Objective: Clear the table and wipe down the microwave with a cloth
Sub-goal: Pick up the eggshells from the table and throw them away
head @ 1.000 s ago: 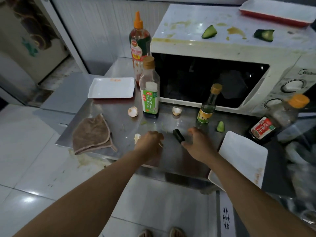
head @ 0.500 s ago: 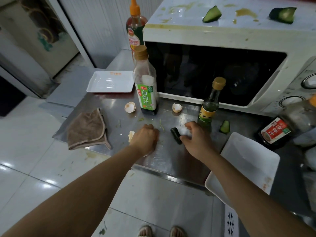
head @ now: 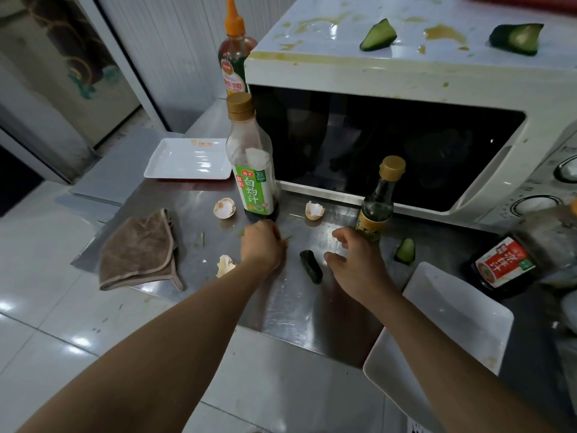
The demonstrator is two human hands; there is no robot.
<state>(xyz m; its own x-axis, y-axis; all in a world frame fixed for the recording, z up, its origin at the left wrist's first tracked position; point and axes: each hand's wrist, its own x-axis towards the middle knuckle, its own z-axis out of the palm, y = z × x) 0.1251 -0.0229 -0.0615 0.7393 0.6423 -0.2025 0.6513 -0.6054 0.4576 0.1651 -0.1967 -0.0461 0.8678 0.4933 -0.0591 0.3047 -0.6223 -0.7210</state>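
The steel bench [head: 290, 307] carries a white microwave [head: 406, 76] at the far right, door closed, with brown stains across its top. 2 cucumber pieces, the left one [head: 378, 35] and the right one [head: 515, 38], lie on the microwave top.

The brown cloth [head: 139, 250] lies folded at the near left edge of the bench, well apart from both hands.

The left hand [head: 262, 243] rests knuckles-up on the bench just in front of the green-label bottle [head: 252, 164]. Its fingers are curled under; whether they pinch anything cannot be told. The right hand [head: 356, 260] hovers low with fingers and thumb spread and loosely bent, holding nothing, just right of a dark cucumber piece [head: 311, 266] and in front of the small bottle [head: 379, 198].

3 eggshell pieces lie on the bench: 1 [head: 224, 208] left of the green-label bottle, 1 [head: 314, 210] between the 2 bottles, 1 [head: 225, 265] beside the left wrist. A pale cucumber wedge [head: 406, 250] lies right of the small bottle.

An orange-capped sauce bottle [head: 235, 51] stands at the far left corner of the microwave. A white tray [head: 187, 159] sits at the far left. A second white tray [head: 452, 323] overhangs the near right edge. A red-label bottle [head: 512, 260] lies tilted at the far right.
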